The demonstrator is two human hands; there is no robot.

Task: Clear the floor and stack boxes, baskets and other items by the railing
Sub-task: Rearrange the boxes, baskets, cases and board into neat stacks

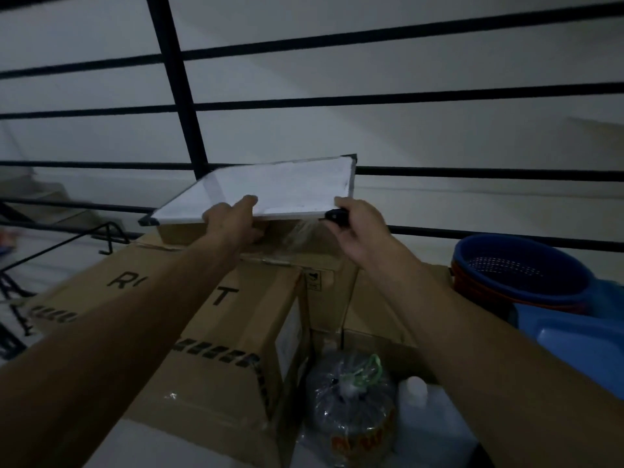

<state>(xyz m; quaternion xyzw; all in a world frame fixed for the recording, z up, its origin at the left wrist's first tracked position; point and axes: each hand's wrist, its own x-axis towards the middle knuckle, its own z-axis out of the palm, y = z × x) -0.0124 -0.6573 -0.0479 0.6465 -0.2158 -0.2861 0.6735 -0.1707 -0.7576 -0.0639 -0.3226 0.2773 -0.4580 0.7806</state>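
Both hands grip the whiteboard (266,190), left hand (233,219) on its near edge, right hand (358,224) pinching the 5 o'clock corner, above the top box (270,238) by the railing (179,96); released overhanging, it may slide off

Both bare arms stretched forward, left hand (233,219) palm down with thumb on top of the board (270,192) edge and fingers under it, right hand (359,228) curled round the board's near right corner, wrists roughly level.
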